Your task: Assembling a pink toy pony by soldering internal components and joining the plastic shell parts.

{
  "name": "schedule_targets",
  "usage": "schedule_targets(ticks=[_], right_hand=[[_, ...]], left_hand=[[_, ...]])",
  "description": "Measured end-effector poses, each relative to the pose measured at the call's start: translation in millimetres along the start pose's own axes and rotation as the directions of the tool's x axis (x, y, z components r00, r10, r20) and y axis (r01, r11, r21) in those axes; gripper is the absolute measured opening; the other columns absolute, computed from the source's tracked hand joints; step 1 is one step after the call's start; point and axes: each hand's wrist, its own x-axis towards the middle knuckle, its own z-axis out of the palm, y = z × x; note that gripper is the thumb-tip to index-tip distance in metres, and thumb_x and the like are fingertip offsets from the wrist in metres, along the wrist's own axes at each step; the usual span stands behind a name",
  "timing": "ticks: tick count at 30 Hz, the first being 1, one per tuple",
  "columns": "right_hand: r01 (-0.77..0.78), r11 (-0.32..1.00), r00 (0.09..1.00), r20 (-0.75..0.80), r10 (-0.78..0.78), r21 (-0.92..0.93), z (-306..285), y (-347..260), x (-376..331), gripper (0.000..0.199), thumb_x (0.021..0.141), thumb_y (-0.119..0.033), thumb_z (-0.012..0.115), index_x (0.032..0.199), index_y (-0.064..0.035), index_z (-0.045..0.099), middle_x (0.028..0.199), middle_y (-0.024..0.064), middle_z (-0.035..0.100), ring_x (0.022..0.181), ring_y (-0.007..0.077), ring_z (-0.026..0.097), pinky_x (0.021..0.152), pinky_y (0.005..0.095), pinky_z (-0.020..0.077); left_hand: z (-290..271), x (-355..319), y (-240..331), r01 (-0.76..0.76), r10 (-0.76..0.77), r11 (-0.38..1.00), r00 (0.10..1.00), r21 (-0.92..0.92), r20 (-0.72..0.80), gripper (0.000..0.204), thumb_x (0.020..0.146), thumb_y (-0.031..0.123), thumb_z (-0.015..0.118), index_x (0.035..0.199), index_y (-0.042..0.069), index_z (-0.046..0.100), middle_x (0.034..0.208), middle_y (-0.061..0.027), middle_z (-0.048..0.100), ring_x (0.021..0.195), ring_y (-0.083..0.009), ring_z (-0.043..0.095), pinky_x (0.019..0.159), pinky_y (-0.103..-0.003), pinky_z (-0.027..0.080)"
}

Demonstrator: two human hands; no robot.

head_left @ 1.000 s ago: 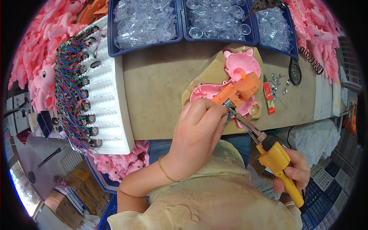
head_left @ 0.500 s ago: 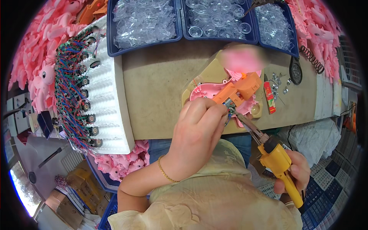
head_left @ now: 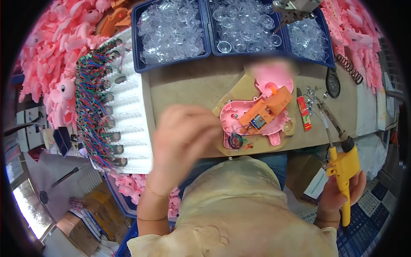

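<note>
L hand (head_left: 184,139) moved off orange pc (head_left: 277,99), can't tell grip; R hand (head_left: 338,197) clutches yellow iron (head_left: 347,162); tan bench (head_left: 184,90), carton (head_left: 81,233) lower L.

Our right hand (head_left: 344,190) grips the yellow iron (head_left: 347,162), tip slanting forward; right of our left hand (head_left: 184,139) lies a pink shell (head_left: 233,108), orange box (head_left: 277,101) across it.

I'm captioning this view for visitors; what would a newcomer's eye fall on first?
Likely the pink toy shell near the bench's middle, with an orange part lying across it. Next, the yellow soldering iron at right, held in the right hand. Pink toys heaped at upper left and upper right also stand out.
</note>
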Motion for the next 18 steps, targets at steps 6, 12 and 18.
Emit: schedule_targets(ticks=[6,12,18], right_hand=[[-0.067,0.984,0.994,0.099,0.051,0.165,28,-1,21,0.065,0.091,-0.050,0.049,0.138,-0.0111,0.028,0.098,0.0174,0.057,0.075,0.0178,0.057,0.062,0.0255,0.0487],[0.039,0.983,0.997,0.053,-0.049,0.178,67,12,46,0.020,0.098,-0.019,0.044,0.113,-0.0066,0.045,0.087,0.0155,0.060,0.071,0.0183,0.057,0.064,0.0284,0.0489],[-0.019,0.991,1.000,0.007,0.018,0.135,115,31,74,0.027,0.089,0.001,0.051,0.115,-0.0033,0.044,0.109,0.0196,0.059,0.100,0.0263,0.059,0.089,0.0358,0.0479]], left_hand=[[2,-45,19,0.090,-0.037,0.976,0.965,0.196,-0.260,0.024,0.075,0.001,0.065,0.098,0.004,0.060,0.101,-0.0123,0.060,0.093,-0.0292,0.055,0.082,-0.037,0.041],[31,-49,14,0.130,-0.112,0.988,0.975,0.083,-0.194,0.024,0.072,0.006,0.070,0.093,0.006,0.060,0.095,-0.0095,0.060,0.083,-0.0272,0.055,0.072,-0.037,0.042],[74,-52,33,-0.127,0.173,0.955,0.972,0.268,-0.158,0.037,0.065,0.018,0.078,0.096,0.008,0.061,0.091,-0.0056,0.058,0.081,-0.0221,0.054,0.067,-0.034,0.039]])
